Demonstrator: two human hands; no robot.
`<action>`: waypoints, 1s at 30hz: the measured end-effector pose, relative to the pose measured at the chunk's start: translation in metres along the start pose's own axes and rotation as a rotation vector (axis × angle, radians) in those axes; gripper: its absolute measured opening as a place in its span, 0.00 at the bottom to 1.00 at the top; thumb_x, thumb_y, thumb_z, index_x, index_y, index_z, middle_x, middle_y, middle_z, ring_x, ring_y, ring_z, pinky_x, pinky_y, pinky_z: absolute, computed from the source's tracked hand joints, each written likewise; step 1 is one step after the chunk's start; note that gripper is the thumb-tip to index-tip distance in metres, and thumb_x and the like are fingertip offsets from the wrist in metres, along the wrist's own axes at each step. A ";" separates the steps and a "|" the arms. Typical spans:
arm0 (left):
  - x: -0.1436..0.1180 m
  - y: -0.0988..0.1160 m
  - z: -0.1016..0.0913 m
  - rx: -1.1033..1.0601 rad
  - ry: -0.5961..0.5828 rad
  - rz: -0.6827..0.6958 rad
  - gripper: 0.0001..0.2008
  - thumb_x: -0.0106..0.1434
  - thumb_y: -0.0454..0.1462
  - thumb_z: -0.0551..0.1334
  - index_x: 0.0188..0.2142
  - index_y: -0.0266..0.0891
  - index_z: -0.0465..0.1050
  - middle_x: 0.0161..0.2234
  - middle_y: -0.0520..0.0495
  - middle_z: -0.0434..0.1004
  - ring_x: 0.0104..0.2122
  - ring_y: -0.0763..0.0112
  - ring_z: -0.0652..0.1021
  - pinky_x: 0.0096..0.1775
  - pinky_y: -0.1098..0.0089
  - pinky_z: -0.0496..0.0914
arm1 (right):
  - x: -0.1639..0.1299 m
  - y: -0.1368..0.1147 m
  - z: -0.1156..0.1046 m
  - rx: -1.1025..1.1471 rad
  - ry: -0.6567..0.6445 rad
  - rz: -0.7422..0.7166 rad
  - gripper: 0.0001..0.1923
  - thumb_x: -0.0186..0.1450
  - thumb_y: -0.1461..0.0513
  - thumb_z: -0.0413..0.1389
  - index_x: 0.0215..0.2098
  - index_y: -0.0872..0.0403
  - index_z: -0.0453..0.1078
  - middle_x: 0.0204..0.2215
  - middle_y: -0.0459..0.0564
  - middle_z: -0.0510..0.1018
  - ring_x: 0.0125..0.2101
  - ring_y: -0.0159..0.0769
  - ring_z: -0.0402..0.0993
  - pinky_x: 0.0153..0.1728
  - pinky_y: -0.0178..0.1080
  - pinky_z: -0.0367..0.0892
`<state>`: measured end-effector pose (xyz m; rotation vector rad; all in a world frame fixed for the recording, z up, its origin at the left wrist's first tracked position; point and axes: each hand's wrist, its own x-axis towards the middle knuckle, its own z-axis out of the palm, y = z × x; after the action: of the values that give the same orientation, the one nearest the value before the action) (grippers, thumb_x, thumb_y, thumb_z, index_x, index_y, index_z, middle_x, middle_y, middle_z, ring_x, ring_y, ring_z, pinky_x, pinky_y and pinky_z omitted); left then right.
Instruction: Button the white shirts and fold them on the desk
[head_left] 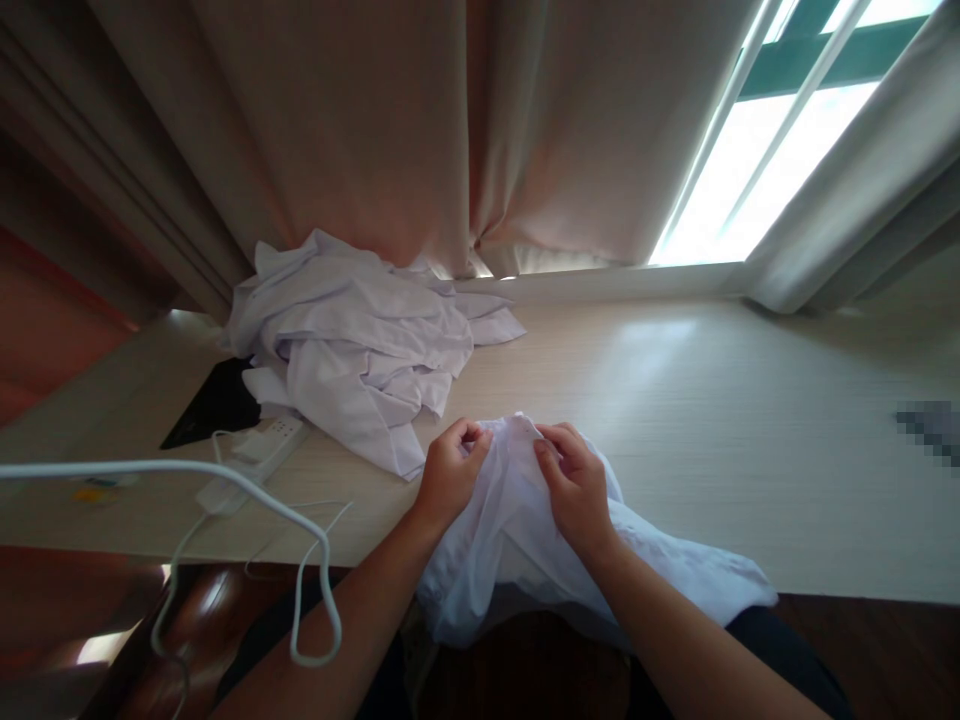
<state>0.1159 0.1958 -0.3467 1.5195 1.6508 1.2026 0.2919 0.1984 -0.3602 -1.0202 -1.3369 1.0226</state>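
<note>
The fingers of the left hand (450, 467) and right hand (574, 487) pinched a white shirt (517, 540) draped over the desk's (712, 440) near edge. A heap of white clothes (352, 350) lay at back left, near a power strip (251, 455) and a cable (225, 480). Curtains (390, 130) and a window (757, 170) closed the far edge; the right side of the desk lay bare.
</note>
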 end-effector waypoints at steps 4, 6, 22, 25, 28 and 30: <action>-0.006 -0.002 0.008 -0.319 -0.095 -0.185 0.16 0.62 0.48 0.64 0.29 0.36 0.71 0.25 0.52 0.69 0.27 0.74 0.67 0.30 0.74 0.61 | -0.007 -0.004 0.007 -0.124 -0.071 -0.185 0.14 0.68 0.63 0.53 0.48 0.47 0.77 0.36 0.50 0.73 0.38 0.37 0.71 0.41 0.40 0.67; -0.008 -0.003 0.011 -0.430 -0.113 -0.252 0.17 0.60 0.49 0.65 0.30 0.35 0.73 0.26 0.52 0.69 0.26 0.75 0.67 0.29 0.74 0.60 | -0.009 -0.004 0.010 -0.127 -0.108 -0.193 0.15 0.68 0.64 0.52 0.49 0.46 0.76 0.36 0.50 0.73 0.38 0.38 0.71 0.41 0.41 0.67; -0.017 0.000 0.008 -0.790 -0.147 -0.411 0.14 0.59 0.44 0.69 0.30 0.34 0.72 0.25 0.52 0.68 0.26 0.78 0.66 0.31 0.76 0.63 | -0.013 0.017 0.015 -0.311 -0.192 -0.270 0.20 0.68 0.64 0.52 0.56 0.45 0.74 0.36 0.53 0.73 0.39 0.42 0.69 0.43 0.45 0.66; -0.018 -0.002 0.008 -0.787 -0.136 -0.402 0.15 0.60 0.46 0.68 0.31 0.34 0.73 0.26 0.51 0.69 0.26 0.77 0.67 0.31 0.75 0.63 | -0.013 0.015 0.016 -0.298 -0.220 -0.271 0.22 0.68 0.65 0.51 0.58 0.44 0.71 0.38 0.53 0.74 0.40 0.42 0.70 0.45 0.45 0.66; -0.019 -0.001 0.005 -0.713 -0.133 -0.387 0.18 0.60 0.49 0.67 0.32 0.34 0.74 0.25 0.51 0.68 0.25 0.77 0.66 0.29 0.75 0.62 | -0.014 0.012 0.017 -0.291 -0.249 -0.257 0.24 0.67 0.65 0.52 0.59 0.42 0.71 0.39 0.53 0.74 0.40 0.42 0.70 0.45 0.46 0.67; -0.019 0.000 0.003 -0.610 -0.126 -0.379 0.19 0.58 0.50 0.68 0.31 0.34 0.75 0.24 0.51 0.68 0.24 0.77 0.65 0.28 0.75 0.61 | -0.014 0.010 0.017 -0.296 -0.269 -0.245 0.24 0.67 0.65 0.52 0.59 0.42 0.70 0.40 0.53 0.74 0.40 0.42 0.71 0.45 0.45 0.66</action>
<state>0.1217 0.1782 -0.3507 0.8428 1.2509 1.2165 0.2754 0.1870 -0.3741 -0.9259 -1.8271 0.8103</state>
